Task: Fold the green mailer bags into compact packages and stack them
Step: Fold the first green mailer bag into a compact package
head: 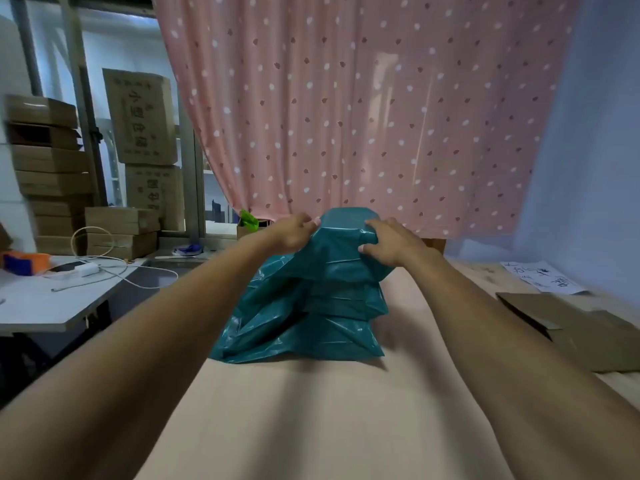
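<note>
head view: left hand (294, 232) and right hand (391, 242) each pinch the top of the green mailer bag (308, 296), which trails onto the table (311, 427) before the pink curtain (346, 98). for a compact fold, keep edges aligned and press out air.

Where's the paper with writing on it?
The paper lies far right on the table, beyond the flat cardboard, by the blue wall.

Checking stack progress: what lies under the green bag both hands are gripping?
Under the green bag held by left hand and right hand sit layered green mailers; their count is hidden.
</note>
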